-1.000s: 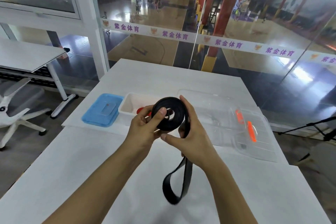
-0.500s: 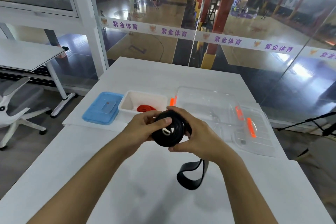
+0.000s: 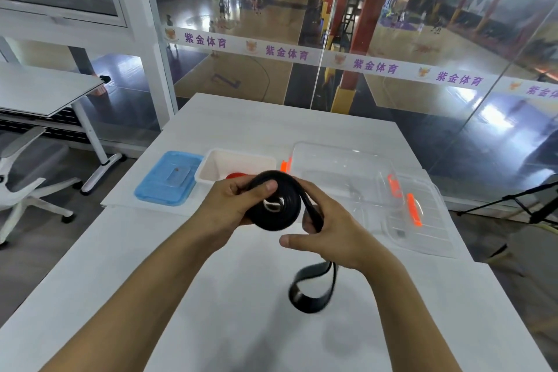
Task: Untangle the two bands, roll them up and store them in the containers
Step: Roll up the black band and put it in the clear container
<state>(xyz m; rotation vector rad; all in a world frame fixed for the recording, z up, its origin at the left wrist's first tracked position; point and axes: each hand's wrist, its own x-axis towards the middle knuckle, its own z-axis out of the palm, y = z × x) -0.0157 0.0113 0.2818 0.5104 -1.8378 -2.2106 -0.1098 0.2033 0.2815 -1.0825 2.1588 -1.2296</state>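
Partly hidden red band, blurred black band tail

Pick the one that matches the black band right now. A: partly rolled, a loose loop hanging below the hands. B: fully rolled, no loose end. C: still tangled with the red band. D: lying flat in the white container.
A: both hands, left hand and right hand, hold the black band as a coil, with a loop dangling under the right hand.
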